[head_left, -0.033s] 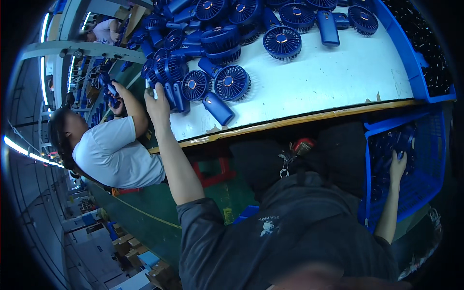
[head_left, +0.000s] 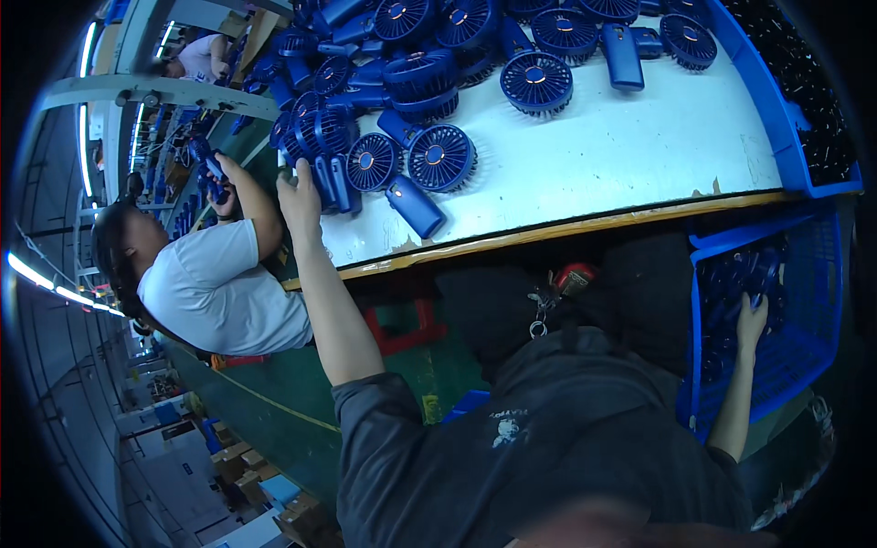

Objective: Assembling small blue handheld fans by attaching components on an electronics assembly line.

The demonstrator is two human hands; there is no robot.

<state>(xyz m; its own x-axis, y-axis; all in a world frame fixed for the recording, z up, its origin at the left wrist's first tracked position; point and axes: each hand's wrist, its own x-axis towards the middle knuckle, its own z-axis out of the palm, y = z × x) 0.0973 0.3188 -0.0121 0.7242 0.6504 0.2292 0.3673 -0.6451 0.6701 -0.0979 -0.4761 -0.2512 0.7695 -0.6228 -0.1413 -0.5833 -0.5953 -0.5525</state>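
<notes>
Blue handheld fans (head_left: 442, 157) lie in a heap on the white table, with round grilles and flat handles. At the table's left edge, my left hand (head_left: 300, 203) rests beside two upright fan handles (head_left: 336, 185). Its forefinger is stretched out and its thumb apart; I see nothing held in it. Down to the right, my right hand (head_left: 752, 321) reaches into a blue plastic crate (head_left: 808, 352). Its fingers close around a blue piece among dark blue fans (head_left: 766, 265) in the crate; most of that piece is hidden.
A second blue crate (head_left: 766, 100) with dark contents stands at the table's right end. The table's front edge (head_left: 548, 222) has worn yellow-brown trim. On my left a co-worker (head_left: 219, 283) in a white shirt handles a blue fan. A red stool (head_left: 406, 329) stands under the table.
The view has shifted very slightly. Both hands stay where they were, and the fans on the table have not moved.
</notes>
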